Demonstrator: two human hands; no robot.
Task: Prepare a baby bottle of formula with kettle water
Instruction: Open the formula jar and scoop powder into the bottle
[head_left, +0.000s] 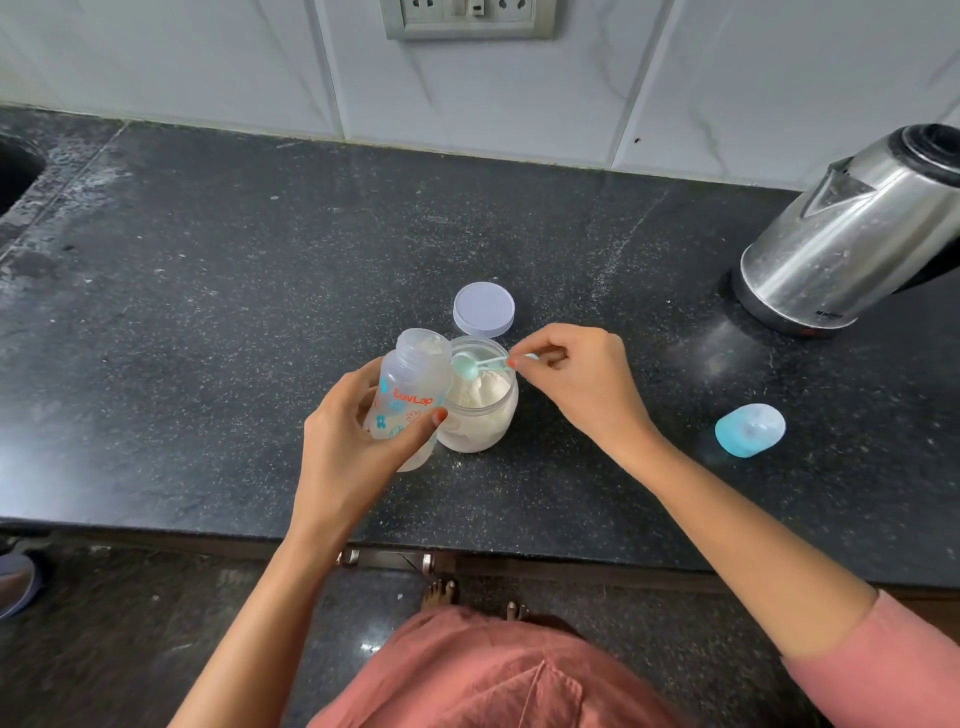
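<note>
Soft even light; countertop (171, 291) glare; edges bowed.

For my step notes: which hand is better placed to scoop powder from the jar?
The right hand: it pinches the scoop by its handle, bowl above the open jar. The left hand grips the tilted bottle beside the jar, so it is not free.

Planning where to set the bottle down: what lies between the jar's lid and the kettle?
Nothing: the head view shows bare counter between the lid and the kettle.

The black speckled counter (208, 312) carries powder jar (483, 423), lid (483, 309), blue cap (749, 430) and kettle (852, 234).
</note>
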